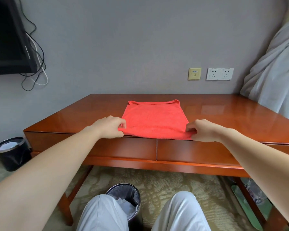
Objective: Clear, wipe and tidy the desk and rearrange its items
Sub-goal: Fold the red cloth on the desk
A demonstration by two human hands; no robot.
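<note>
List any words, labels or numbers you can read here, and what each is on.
Nothing is legible.
On the wall plate: a small blue label, too blurred to read.
On the sockets: tiny print along the top, too small to read.
On the TV: a row of side marks, unreadable.
On the cloth and desk: no text.
</note>
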